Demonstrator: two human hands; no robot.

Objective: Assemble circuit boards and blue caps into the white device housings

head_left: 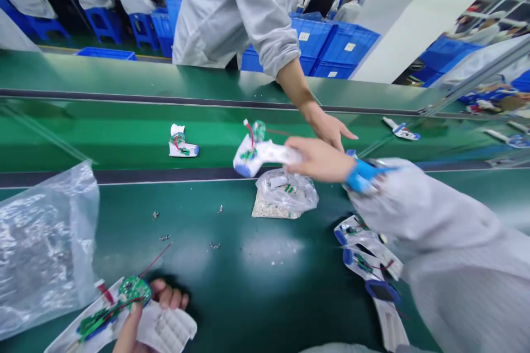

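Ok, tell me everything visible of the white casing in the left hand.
The white casing, plastic by its look, is held at a slant, open side up, in the left hand, thumb over it, fingers at its far side. Moulded ribs cross its right end; the picture's bottom edge crops it. On it sit a round green circuit board, a red lead with a pale plug and a thin red wire pointing up and right.

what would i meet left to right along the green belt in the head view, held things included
white-and-blue L-shaped plastic shell, blue-ended white plastic shell held up, bare right hand, slim white-and-blue plastic piece, blurred white-and-blue plastic pieces at the right edge
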